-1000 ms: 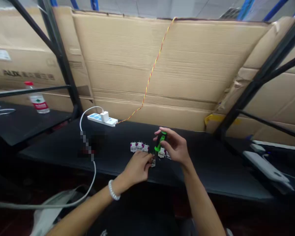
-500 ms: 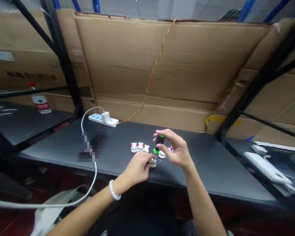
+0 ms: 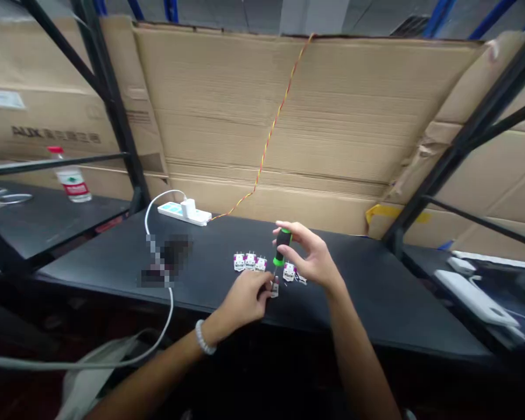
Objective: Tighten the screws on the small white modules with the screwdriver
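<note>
My right hand (image 3: 310, 254) grips the black and green handle of a screwdriver (image 3: 283, 248), which stands nearly upright with its shaft pointing down. Under the tip, a small white part (image 3: 275, 289) lies near the table's front edge. Closed on that part is my left hand (image 3: 247, 297), its thumb and forefinger beside the shaft; the fingers hide some of the part. Just behind the left hand sit several small white and purple parts (image 3: 250, 262) in a row. Another white and purple part (image 3: 289, 272) lies under my right hand, with small loose pieces beside it.
A white power strip (image 3: 184, 213) with a plug and white cable rests at the back left of the black table (image 3: 210, 239). Cardboard (image 3: 332, 128) walls the back. Dark metal posts (image 3: 118, 116) stand at both sides. A red-capped bottle (image 3: 73, 181) is at left.
My right hand and the screwdriver have shifted slightly left and up, and the handle stands a little more upright. My left hand stays on the small white part.
</note>
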A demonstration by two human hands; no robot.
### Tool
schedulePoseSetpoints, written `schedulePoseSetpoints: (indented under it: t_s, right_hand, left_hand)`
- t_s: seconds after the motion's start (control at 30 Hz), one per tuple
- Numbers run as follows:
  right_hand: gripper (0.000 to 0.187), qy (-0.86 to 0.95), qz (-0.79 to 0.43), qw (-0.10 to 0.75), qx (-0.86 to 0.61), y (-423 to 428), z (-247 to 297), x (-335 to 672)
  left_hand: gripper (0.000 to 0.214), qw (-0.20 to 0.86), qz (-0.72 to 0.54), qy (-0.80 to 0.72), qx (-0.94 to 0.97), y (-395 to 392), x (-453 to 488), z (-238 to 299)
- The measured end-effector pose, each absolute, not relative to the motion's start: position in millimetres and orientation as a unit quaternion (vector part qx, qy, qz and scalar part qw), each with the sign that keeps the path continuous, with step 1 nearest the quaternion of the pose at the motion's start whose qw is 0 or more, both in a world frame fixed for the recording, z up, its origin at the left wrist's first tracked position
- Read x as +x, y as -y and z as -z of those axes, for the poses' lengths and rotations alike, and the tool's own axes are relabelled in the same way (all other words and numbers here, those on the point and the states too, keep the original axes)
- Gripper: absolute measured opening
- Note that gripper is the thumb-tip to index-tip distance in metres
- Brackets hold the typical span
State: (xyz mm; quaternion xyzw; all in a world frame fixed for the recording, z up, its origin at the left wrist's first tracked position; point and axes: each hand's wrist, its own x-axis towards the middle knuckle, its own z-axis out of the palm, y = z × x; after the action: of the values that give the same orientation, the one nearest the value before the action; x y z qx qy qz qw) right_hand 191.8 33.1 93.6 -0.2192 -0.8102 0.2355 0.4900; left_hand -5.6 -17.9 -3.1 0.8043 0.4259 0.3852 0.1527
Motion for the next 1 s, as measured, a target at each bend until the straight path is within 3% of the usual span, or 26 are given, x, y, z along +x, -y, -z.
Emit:
schedulePoseSetpoints:
  t_s: [0.4,0.63,1.0]
  right_hand:
    - [0.042,0.78,-0.353,0.477,-0.197,-23,-94,207]
    - [0.034,0.757,-0.198,0.571,-0.249,-22,-86,194]
    - [0.045,0.742,-0.324,0.543,-0.223,-18,-87,210]
  left_hand:
    - [0.026,0.091,-0.339,-0.434,0.83,19,-3,5]
    - [0.029,0.089,-0.329,-0.432,0.835,19,-4,6]
    - [0.029,0.111,-0.365,-0.426,0.82,19,-5,8]
